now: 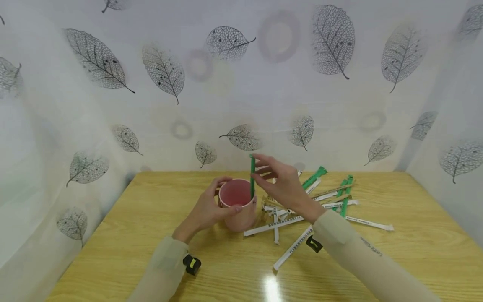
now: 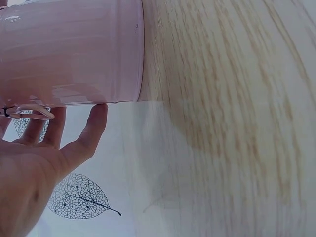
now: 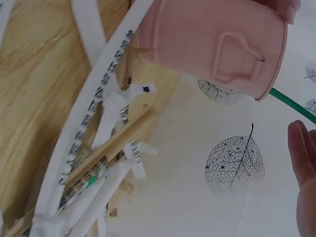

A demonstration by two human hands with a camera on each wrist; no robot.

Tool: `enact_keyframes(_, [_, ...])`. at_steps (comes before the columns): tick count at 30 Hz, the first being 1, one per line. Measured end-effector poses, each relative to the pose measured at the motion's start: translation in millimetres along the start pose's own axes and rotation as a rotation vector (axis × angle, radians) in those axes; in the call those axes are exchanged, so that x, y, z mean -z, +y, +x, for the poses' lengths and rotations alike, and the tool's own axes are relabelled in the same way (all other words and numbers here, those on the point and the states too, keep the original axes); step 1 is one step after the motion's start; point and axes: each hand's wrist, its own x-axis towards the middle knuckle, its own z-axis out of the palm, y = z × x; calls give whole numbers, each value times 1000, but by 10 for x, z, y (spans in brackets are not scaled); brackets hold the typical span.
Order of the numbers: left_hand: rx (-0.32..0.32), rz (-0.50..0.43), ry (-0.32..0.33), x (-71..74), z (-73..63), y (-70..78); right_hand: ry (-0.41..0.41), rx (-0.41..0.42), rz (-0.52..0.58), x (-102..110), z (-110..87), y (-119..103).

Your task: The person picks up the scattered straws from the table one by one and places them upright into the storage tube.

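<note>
"Where's the green straw [image 1: 253, 184] from my right hand [image 1: 281, 181]?"
"I see it pinched there, near upright, lower end inside the pink cup [image 1: 237, 220]."
"And my left hand [image 1: 209, 208]?"
"Curled round the cup; your right is nearer the loose straws [image 1: 275, 225]."

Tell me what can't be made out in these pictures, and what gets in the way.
Lower end of the green stick: right wrist view, hidden by the wall of the pink cup.
Part of the pile of sticks: head view, hidden behind the right hand and wrist.
Printing on the white sticks: head view, too small to read.
Part of the left hand: left wrist view, cut off by the left edge.
</note>
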Motion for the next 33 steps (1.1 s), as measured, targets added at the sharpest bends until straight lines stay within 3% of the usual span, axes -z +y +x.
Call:
enact_keyframes(5, [10,5,-4,27,-6,4,-37,-71,-35,148,-146,38])
enact_keyframes(9, [16,15,11,56,-15,-9,-106,-40,-96,311,-279,125])
enact_keyframes(13, [5,9,11,69,-8,-32,-289,-17,-216,503,-423,177])
enact_keyframes(17, [8,-4,5,72,0,-40,-514,-77,-360,655,-554,159])
enact_keyframes(21, [19,-12,2,83,-4,-43,-659,-116,-452,732,-643,141])
enact_keyframes(25, [22,-13,4,96,-7,-41,-726,-117,-502,753,-697,149])
enact_keyframes(33, [1,-15,-4,96,4,-77,-753,-141,-536,736,-768,210])
